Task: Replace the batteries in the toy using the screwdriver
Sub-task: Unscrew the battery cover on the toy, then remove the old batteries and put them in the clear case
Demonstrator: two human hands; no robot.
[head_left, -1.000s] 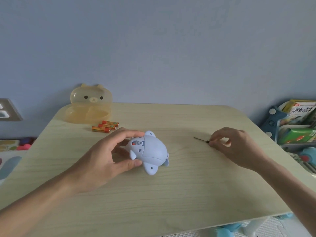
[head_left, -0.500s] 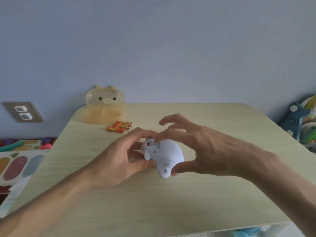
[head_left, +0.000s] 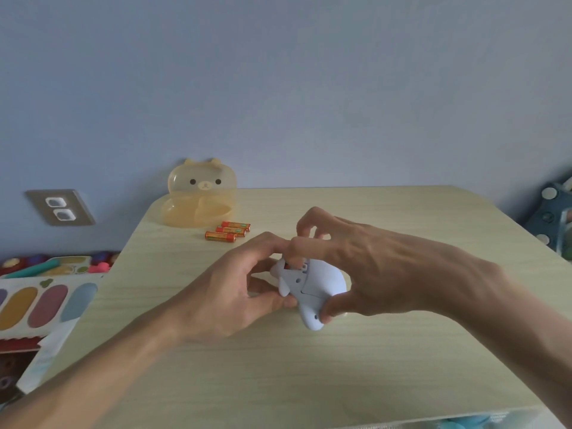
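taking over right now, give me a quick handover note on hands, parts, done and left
Left hand: grips the toy from its left side, steadying it on the table.
Right hand: curled over the toy, thumb under its near end, fingertips at the battery bay at the far end.
Batteries: three lie on the table in front of the bear case, untouched.
Screwdriver: not in view.
Done: the bay looks open, with red showing inside.
Left: probably swap the cells, refit the cover and screw it shut.
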